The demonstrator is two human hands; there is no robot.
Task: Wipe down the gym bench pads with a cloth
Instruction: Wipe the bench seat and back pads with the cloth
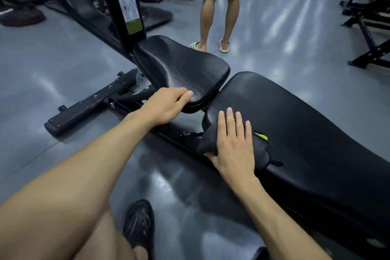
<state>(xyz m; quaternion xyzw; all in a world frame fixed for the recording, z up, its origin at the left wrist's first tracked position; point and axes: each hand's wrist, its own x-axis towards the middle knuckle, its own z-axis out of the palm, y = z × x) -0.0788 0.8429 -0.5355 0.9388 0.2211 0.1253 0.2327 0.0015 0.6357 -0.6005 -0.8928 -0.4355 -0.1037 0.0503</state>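
On the grey gym floor (274,34), your right hand (235,143) presses the black cloth (207,140) flat-fingered; the long black vinyl back pad (306,133) runs toward 4 o'clock, your left hand (166,105) curled round the black seat pad (181,67).

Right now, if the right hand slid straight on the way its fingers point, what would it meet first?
Probably the gap at the end of the long pad. The right hand lies flat on the black cloth, fingers toward the seat pad beyond; depth is unclear.

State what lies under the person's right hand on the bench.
A dark cloth with a yellow tag lies under the flat right hand, on the long back pad. The pad surface beneath the cloth is covered.
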